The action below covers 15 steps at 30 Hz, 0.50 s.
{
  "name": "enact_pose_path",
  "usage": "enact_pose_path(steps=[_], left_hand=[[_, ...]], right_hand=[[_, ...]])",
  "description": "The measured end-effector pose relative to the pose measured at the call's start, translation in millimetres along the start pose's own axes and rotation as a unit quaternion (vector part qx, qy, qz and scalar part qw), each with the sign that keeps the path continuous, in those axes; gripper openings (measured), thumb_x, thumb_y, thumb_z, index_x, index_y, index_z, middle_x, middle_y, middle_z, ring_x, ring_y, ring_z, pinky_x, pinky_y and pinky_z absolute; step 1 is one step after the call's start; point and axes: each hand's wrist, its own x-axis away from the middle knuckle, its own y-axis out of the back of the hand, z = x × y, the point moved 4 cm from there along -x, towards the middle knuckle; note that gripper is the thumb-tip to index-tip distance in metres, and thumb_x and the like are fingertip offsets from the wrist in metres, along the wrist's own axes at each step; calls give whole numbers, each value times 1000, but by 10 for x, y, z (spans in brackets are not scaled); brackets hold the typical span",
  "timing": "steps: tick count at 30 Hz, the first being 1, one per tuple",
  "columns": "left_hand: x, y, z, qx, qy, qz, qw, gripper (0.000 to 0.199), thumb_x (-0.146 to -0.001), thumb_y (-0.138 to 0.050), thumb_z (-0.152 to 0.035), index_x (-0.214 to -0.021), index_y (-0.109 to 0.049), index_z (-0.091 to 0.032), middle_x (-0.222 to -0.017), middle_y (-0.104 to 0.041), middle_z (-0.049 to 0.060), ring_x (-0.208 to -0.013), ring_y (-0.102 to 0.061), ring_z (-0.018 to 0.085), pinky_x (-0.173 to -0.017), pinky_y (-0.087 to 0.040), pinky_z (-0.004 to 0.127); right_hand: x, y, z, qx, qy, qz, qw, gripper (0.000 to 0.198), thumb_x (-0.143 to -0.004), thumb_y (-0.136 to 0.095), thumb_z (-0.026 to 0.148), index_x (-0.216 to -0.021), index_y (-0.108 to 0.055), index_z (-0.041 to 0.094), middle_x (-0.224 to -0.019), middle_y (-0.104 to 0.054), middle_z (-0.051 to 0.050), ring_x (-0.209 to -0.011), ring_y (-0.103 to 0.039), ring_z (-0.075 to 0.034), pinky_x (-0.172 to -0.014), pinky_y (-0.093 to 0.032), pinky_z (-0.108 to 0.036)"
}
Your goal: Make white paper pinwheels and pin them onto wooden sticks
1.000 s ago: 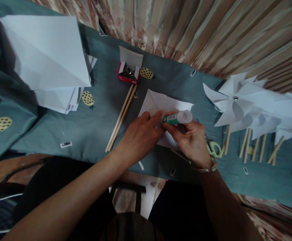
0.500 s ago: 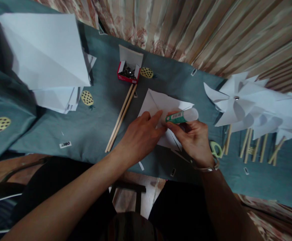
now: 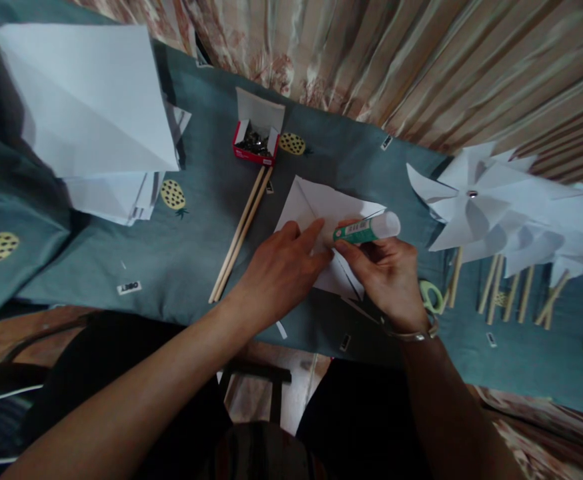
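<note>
A white paper sheet (image 3: pixel 316 200) with cut lines running in from its corners lies on the cloth in front of me. My left hand (image 3: pixel 291 263) rests on its near left part, fingers apart and pressing down, with nothing held. Gripped in my right hand (image 3: pixel 389 270) is a green and white glue stick (image 3: pixel 364 230), tilted low over the middle of the sheet. Its working end points left, close to my left fingertips; whether it touches the paper I cannot tell. Part of the sheet is hidden beneath both hands.
Left of the sheet lie two wooden sticks (image 3: pixel 241 233), below an open red box (image 3: pixel 255 150) of metal fasteners. A stack of white paper (image 3: pixel 91 100) is at far left. Several finished paper pinwheels (image 3: pixel 476 200) lie at right, beside green-handled scissors (image 3: pixel 430 297).
My right hand has shifted the glue stick slightly to the right, away from my left fingertips. My left hand and the sheet have stayed in place.
</note>
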Motion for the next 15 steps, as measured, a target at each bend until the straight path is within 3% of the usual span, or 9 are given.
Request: enact_pose_path(steps=[15], left_hand=[[5, -15, 2, -5, -3, -3, 1000, 30, -95, -47, -17, -118, -66, -23, -144, -50, 13, -99, -57, 24, -81, -53, 37]], right_hand=[[-15, -6, -13, 11, 3, -35, 999, 16, -81, -72, 36, -92, -73, 25, -90, -75, -1, -85, -68, -20, -85, -55, -39]])
